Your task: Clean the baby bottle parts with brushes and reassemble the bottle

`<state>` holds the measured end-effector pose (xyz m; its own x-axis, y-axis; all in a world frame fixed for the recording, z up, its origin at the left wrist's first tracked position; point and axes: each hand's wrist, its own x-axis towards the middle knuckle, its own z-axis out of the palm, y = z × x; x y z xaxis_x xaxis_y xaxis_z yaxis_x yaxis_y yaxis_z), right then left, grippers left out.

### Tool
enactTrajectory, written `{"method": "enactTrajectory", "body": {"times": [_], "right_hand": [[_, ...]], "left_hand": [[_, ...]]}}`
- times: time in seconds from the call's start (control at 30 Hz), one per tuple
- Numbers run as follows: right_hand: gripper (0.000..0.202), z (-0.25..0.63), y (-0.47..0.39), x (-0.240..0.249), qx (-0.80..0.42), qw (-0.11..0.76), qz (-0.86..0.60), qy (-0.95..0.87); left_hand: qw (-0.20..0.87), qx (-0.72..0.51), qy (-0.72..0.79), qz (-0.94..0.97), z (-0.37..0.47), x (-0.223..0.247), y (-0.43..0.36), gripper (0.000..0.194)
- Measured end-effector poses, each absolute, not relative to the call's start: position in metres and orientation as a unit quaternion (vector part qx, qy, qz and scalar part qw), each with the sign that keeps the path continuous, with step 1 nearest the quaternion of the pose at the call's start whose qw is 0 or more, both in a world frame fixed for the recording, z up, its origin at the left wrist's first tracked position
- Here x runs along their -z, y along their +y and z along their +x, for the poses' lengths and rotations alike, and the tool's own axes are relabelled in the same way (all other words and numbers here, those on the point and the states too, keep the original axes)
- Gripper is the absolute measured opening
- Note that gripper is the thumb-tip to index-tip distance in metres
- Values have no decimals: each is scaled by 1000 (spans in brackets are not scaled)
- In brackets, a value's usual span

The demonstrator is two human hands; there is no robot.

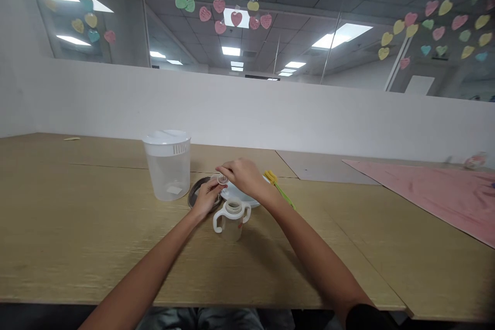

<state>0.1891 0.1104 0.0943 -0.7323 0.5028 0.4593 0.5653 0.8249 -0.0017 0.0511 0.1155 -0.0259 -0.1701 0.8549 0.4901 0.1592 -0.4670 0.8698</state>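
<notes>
My left hand [208, 195] holds a small round clear piece [222, 179], perhaps a bottle cap or nipple part, between its fingers. Close beside it, my right hand [242, 172] has its fingertips at the top of that piece; whether it grips anything is hidden. Nearer to me stands an open bottle [232, 221], upright, with two white handles and a clear body. Behind my hands lie a dark-rimmed round metal dish [193, 196] and a white-blue plate or bowl [253, 202], both partly covered.
A tall translucent bucket with a white lid [167, 172] stands left of my hands. A brush with a yellow head and green handle [284, 195] lies to the right. Farther right, a pink sheet [433, 191] covers part of the wooden table [96, 237].
</notes>
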Motion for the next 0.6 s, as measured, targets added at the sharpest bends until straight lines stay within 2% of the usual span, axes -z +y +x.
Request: {"method": "enactTrajectory", "body": {"times": [0.13, 0.23, 0.43, 0.6], "right_hand": [[36, 193, 111, -101, 85, 257, -313, -910], [35, 201, 118, -108, 38, 330, -336, -881], [39, 218, 143, -111, -168, 529, -328, -765], [41, 225, 163, -108, -288, 583, -316, -691]], "left_hand": [[292, -651, 438, 547, 52, 27, 117, 34], [265, -682, 454, 508, 51, 30, 118, 45], [156, -643, 488, 569, 48, 31, 114, 27], [128, -637, 489, 582, 52, 29, 110, 26]]}}
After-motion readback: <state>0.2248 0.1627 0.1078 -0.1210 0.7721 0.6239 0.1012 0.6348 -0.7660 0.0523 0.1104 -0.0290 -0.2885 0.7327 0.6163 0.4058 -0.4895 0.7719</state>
